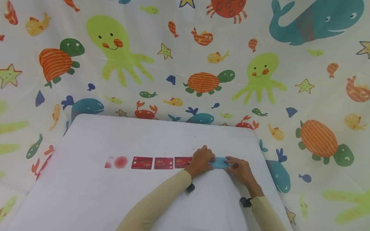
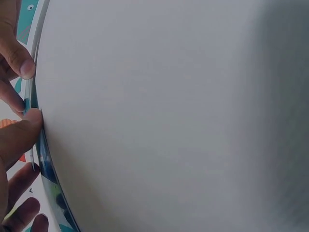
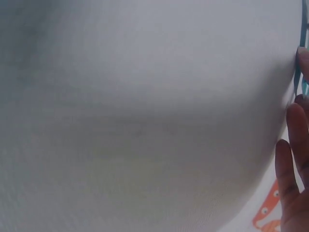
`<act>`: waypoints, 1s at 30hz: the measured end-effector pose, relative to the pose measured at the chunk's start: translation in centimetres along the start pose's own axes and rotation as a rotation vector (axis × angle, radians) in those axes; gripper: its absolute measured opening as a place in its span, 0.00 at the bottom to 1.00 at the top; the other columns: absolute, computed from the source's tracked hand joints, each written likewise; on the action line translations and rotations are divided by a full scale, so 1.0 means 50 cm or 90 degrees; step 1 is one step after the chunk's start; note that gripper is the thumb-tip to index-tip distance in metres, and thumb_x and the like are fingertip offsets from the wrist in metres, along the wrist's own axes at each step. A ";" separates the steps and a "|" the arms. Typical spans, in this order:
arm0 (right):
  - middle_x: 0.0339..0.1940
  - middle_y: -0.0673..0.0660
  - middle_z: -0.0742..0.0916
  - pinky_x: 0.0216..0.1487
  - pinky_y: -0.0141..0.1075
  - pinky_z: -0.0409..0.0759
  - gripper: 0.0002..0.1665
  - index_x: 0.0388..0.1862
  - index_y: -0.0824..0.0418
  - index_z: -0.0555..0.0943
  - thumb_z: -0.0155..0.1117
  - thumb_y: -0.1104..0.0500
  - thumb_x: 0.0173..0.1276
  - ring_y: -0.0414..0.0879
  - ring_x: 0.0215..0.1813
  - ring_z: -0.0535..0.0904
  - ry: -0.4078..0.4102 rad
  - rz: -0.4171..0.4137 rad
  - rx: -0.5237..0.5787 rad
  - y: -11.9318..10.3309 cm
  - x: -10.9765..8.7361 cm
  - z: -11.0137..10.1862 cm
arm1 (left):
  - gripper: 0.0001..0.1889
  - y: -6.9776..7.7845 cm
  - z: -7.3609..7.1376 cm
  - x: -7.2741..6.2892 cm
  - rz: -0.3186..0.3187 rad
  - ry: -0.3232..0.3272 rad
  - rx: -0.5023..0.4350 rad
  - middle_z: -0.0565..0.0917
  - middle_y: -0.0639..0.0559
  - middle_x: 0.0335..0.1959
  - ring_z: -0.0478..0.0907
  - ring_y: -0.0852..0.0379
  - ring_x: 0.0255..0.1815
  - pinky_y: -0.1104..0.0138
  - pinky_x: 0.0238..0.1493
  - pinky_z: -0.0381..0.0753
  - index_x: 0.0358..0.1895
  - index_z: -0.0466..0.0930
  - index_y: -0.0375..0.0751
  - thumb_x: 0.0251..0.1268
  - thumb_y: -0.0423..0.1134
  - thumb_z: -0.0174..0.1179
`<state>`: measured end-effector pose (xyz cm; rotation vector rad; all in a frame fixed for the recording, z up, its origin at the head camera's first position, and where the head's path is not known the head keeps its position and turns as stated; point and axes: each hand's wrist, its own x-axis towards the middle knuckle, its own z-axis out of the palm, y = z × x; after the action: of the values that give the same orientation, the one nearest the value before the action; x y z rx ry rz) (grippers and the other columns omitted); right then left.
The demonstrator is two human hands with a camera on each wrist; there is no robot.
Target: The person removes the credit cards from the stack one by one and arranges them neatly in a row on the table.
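Note:
A light-blue card (image 1: 219, 162) lies flat on the white table, at the right end of a row of cards. My left hand (image 1: 200, 160) grips its left end, thumb at the near edge and a finger at the far edge. At the other end, my right hand (image 1: 240, 170) pinches the card between thumb and finger. Under the left wrist is a red VIP card (image 1: 182, 162), partly covered by that hand. In the left wrist view, the left hand (image 2: 17, 145) and the right hand (image 2: 14, 55) meet along the card's thin edge. Fingers of the right hand (image 3: 294, 154) show at the right wrist view's border.
Two more red VIP cards (image 1: 142, 163) (image 1: 163, 163) continue the row leftward. A white card with a red circle (image 1: 120, 162) lies at its left end. Behind the white table (image 1: 95, 195) hangs a curtain (image 1: 162, 70) printed with sea animals.

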<state>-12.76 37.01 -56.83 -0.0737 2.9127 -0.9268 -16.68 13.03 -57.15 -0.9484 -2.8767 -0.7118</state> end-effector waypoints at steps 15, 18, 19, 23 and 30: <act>0.68 0.55 0.88 0.43 0.27 0.79 0.21 0.55 0.52 0.92 0.82 0.61 0.62 0.43 0.41 0.81 0.004 0.021 -0.014 -0.007 0.000 -0.002 | 0.17 -0.005 0.000 -0.011 0.001 0.022 -0.015 0.92 0.59 0.51 0.75 0.60 0.46 0.71 0.47 0.77 0.50 0.93 0.55 0.60 0.53 0.79; 0.67 0.55 0.88 0.44 0.28 0.79 0.20 0.55 0.50 0.92 0.82 0.59 0.63 0.44 0.42 0.81 0.007 0.028 -0.015 -0.009 -0.001 -0.003 | 0.17 -0.008 -0.007 -0.015 0.004 0.034 -0.018 0.92 0.59 0.52 0.76 0.60 0.47 0.71 0.49 0.79 0.50 0.93 0.56 0.60 0.54 0.79; 0.67 0.54 0.88 0.45 0.28 0.79 0.20 0.55 0.50 0.92 0.82 0.59 0.63 0.44 0.43 0.81 0.009 0.032 -0.014 -0.010 -0.001 -0.003 | 0.18 -0.010 -0.009 -0.017 0.006 0.038 -0.018 0.92 0.59 0.53 0.77 0.60 0.48 0.70 0.50 0.79 0.51 0.93 0.56 0.60 0.54 0.79; 0.66 0.55 0.89 0.48 0.32 0.81 0.20 0.57 0.51 0.91 0.81 0.56 0.66 0.46 0.45 0.82 0.022 0.033 -0.011 -0.013 -0.003 -0.003 | 0.22 -0.017 -0.014 -0.024 0.003 0.051 -0.025 0.91 0.60 0.57 0.79 0.59 0.53 0.67 0.56 0.81 0.55 0.92 0.56 0.60 0.56 0.78; 0.72 0.56 0.84 0.61 0.54 0.85 0.27 0.65 0.53 0.87 0.78 0.48 0.69 0.54 0.59 0.82 0.066 0.005 -0.036 -0.023 -0.004 0.003 | 0.35 -0.034 -0.021 -0.041 0.009 0.050 -0.004 0.78 0.48 0.77 0.71 0.47 0.77 0.51 0.72 0.76 0.71 0.81 0.54 0.63 0.64 0.72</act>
<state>-12.51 36.02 -56.28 -0.0172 3.0330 -0.8719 -16.08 10.24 -57.26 -0.9200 -2.7989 -0.7406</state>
